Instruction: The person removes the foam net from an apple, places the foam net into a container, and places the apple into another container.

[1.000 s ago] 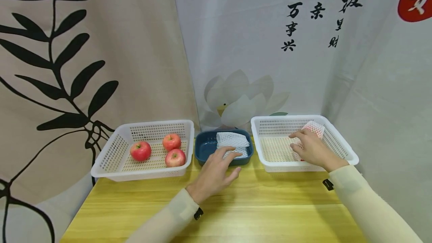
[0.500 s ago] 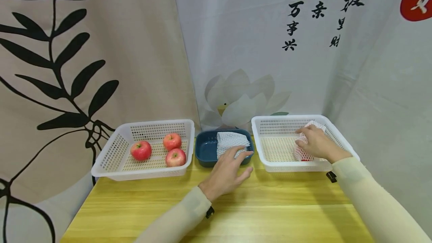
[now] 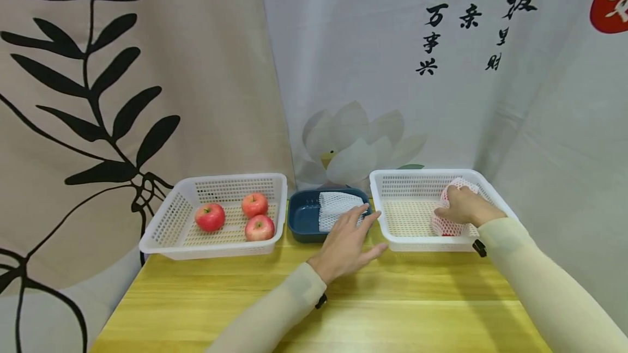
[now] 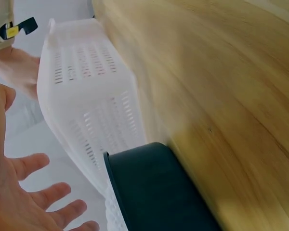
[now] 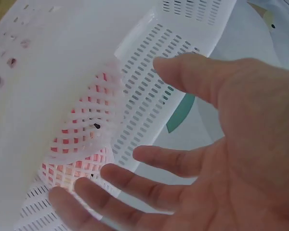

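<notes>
My left hand (image 3: 343,247) hovers over the front right of a small dark-blue bin (image 3: 303,237), fingers spread and holding nothing. White foam fruit nets (image 3: 336,206) lie in that bin. Inside the right white basket (image 3: 399,241), apples in foam nets sit at the right side: one net-wrapped apple (image 5: 82,127) beside another wrapped apple (image 5: 74,173). My right hand (image 3: 468,206) is over them, partly covering them in the head view. In the right wrist view its fingers are loosely extended, with nothing gripped.
The left white basket (image 3: 164,247) holds a red apple (image 3: 210,217), a second apple (image 3: 254,205) and a third apple (image 3: 259,227), all without nets. Both baskets and the bin stand along the back of the wooden table (image 3: 235,298), against a printed curtain (image 3: 221,97).
My left hand has moved right across the bin's front. My right hand has shifted slightly right over the wrapped apples, uncovering more of the nearer one. The head view has shifted a little.
</notes>
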A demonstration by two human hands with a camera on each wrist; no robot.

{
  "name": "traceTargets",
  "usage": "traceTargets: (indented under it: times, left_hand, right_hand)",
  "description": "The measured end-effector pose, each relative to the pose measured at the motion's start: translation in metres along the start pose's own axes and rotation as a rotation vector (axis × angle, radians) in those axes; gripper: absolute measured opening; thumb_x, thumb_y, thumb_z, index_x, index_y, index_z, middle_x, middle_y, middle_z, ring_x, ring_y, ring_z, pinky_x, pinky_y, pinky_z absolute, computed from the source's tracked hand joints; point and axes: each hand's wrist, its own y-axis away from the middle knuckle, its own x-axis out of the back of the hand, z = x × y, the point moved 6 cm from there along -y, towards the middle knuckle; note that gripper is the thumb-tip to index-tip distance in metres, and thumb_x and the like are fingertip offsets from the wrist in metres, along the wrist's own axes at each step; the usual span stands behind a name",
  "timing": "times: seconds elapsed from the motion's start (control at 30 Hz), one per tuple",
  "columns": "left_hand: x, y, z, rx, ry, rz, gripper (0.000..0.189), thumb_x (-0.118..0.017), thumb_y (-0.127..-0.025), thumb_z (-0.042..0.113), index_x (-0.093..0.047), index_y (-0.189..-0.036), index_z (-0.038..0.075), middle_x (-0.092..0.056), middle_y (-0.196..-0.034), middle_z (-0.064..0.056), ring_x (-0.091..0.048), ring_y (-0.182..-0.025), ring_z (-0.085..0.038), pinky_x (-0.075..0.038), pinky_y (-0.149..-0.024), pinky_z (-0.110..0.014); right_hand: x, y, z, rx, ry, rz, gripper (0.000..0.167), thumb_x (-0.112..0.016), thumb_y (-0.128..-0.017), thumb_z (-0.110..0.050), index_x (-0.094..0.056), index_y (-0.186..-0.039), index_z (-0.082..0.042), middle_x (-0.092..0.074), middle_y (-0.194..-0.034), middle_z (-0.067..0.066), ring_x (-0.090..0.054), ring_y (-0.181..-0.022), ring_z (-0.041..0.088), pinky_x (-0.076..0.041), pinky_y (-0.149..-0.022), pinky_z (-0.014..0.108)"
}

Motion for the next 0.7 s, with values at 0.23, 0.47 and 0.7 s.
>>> traceTargets:
  times: [0.23,0.47,0.7]
  left_hand:
    - [-0.009,-0.010,0.005,0.021,0.013,-0.037,0.083,-0.053,-0.115,0.073,-0.039,-0.183,0.028,-0.036,-0.190,-0.015,-0.041,-0.175,-0.045,-0.039,-0.142,-0.060]
    - [-0.012,-0.019,0.008,0.044,0.014,-0.069,0.087,-0.051,-0.115,0.075,-0.035,-0.185,0.026,-0.031,-0.192,-0.016,-0.036,-0.177,-0.047,-0.037,-0.143,-0.063]
    - [-0.019,-0.025,0.004,0.101,0.001,-0.115,0.091,-0.045,-0.114,0.080,-0.030,-0.186,0.026,-0.026,-0.195,-0.014,-0.031,-0.179,-0.046,-0.035,-0.143,-0.065]
  right_hand:
    - [0.000,-0.006,0.002,-0.048,0.018,-0.098,0.073,-0.083,-0.106,-0.041,-0.058,-0.132,0.022,-0.070,-0.125,0.044,-0.071,-0.120,0.059,-0.060,-0.111,0.074]
    - [-0.003,-0.009,0.002,-0.059,0.070,-0.194,0.095,-0.081,-0.106,-0.049,-0.046,-0.154,0.026,-0.056,-0.156,0.051,-0.059,-0.146,0.069,-0.052,-0.122,0.078]
    - [-0.007,-0.013,0.001,-0.063,0.075,-0.227,0.096,-0.082,-0.105,-0.051,-0.047,-0.156,0.022,-0.053,-0.160,0.050,-0.053,-0.151,0.070,-0.047,-0.125,0.081]
